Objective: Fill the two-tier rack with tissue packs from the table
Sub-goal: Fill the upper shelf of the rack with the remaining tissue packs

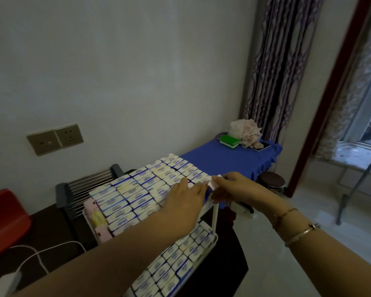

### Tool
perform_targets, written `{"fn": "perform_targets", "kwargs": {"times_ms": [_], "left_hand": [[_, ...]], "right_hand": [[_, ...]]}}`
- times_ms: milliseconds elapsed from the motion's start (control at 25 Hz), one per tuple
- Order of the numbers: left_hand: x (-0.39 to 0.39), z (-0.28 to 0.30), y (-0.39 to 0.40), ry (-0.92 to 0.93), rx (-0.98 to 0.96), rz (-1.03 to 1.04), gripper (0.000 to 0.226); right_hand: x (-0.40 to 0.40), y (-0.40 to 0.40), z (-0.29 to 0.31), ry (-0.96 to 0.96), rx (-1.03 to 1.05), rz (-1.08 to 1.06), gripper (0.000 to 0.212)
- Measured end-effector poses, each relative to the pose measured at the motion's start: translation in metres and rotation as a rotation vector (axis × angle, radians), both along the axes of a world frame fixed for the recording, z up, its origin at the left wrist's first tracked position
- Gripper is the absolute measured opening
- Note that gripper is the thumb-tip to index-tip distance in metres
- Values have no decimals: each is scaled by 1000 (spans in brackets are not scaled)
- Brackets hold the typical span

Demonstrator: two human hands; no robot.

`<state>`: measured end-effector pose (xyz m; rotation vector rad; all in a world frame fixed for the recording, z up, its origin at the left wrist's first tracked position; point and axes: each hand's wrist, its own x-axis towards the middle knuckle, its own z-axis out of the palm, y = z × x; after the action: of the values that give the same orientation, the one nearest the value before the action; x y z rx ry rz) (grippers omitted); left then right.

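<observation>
The white two-tier rack (215, 215) stands in front of me, both tiers packed with rows of white-and-blue tissue packs (137, 196). A second layer of the same packs fills the lower tier (180, 260). My left hand (184, 198) lies flat on the packs at the top tier's right front corner, fingers straight. My right hand (231, 187) pinches one tissue pack (210, 187) at that corner, right beside my left fingertips. A few pink and yellow packs (96, 219) sit at the top tier's left end.
Behind the rack stands a table with a blue cloth (223, 159), carrying a green box (229, 141), a crumpled bag (245, 130) and a phone. A metal slatted rack (81, 189) and red seat (4, 219) are left; a dark jar (272, 182) sits on the floor.
</observation>
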<state>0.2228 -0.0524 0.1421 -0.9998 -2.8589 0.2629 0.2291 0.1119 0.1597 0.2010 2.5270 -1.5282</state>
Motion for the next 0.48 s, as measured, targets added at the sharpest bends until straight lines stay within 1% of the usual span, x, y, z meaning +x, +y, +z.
{"fn": "perform_targets", "kwargs": {"times_ms": [80, 160, 200, 280, 360, 480], "left_hand": [[-2, -9, -9, -14, -16, 5, 68], [-5, -14, -14, -33, 7, -2, 64], [-6, -16, -14, -55, 20, -7, 63], [-6, -19, -12, -108, 32, -5, 62], [-8, -20, -11, -137, 31, 1, 61], [-14, -17, -9, -202, 84, -5, 61]], "right_hand": [[-6, 0, -6, -4, 11, 8, 24], [-13, -1, -15, -10, 42, -10, 21], [-15, -3, -20, -6, 66, -26, 23], [-19, -1, -30, 25, 153, -82, 36], [-24, 5, -34, 58, 191, -118, 43], [-36, 14, -39, 143, 89, -163, 43]]}}
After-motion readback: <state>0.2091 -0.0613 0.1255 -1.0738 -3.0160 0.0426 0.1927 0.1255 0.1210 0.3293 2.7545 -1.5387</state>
